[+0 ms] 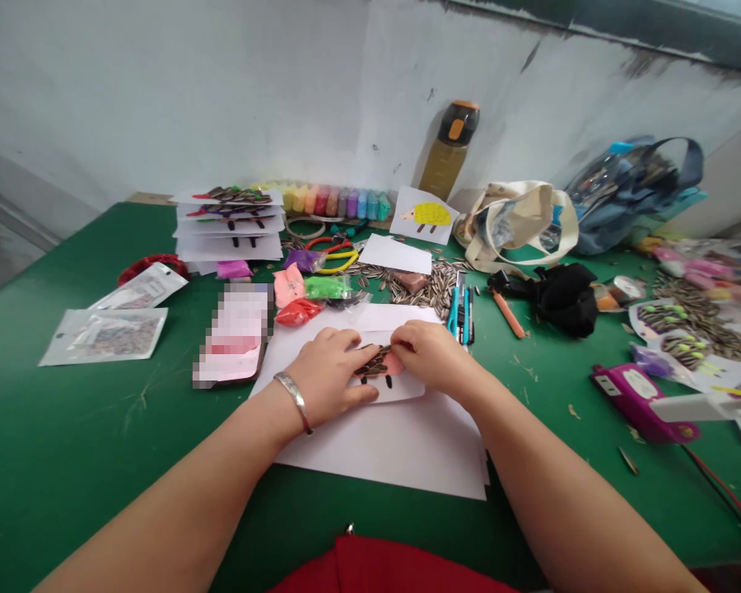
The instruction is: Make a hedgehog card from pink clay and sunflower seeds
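Observation:
A small white card (407,392) lies on larger white sheets (395,445). It bears a pink clay shape (396,363) with dark striped seeds (376,362) on its left part and two black marks below. My left hand (327,371) rests on the card's left side, fingers apart, its index fingertip at the seeds and its thumb near the lower edge. My right hand (429,350) touches the pink shape's right upper side with its fingers pinched together; whatever they may hold is hidden. Behind the sheets lies a heap of loose seeds (429,288).
Left are a phone (235,333), seed-like packets (108,336) and stacked cards (230,239). Clay bags (327,288) and blue cutters (461,313) lie behind the sheets. Farther back stand a bottle (448,152) and cloth bag (522,222). A magenta tool (639,403) lies right.

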{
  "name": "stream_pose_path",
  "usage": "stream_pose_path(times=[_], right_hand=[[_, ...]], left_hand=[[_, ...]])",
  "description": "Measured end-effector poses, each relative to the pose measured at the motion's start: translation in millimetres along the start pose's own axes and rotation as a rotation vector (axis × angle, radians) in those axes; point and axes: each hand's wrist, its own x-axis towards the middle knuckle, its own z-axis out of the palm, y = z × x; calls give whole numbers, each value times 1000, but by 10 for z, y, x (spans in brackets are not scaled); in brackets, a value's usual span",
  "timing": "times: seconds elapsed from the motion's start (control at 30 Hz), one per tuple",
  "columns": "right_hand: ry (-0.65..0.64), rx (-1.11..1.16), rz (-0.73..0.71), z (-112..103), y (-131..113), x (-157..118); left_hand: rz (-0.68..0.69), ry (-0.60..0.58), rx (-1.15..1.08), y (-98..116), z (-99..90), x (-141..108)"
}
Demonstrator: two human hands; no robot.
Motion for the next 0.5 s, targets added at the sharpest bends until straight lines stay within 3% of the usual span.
stream_pose_path(times=[0.5], right_hand=[[-1, 17, -12, -1, -17, 8]], left_hand=[[2, -12, 7, 7, -17, 8]])
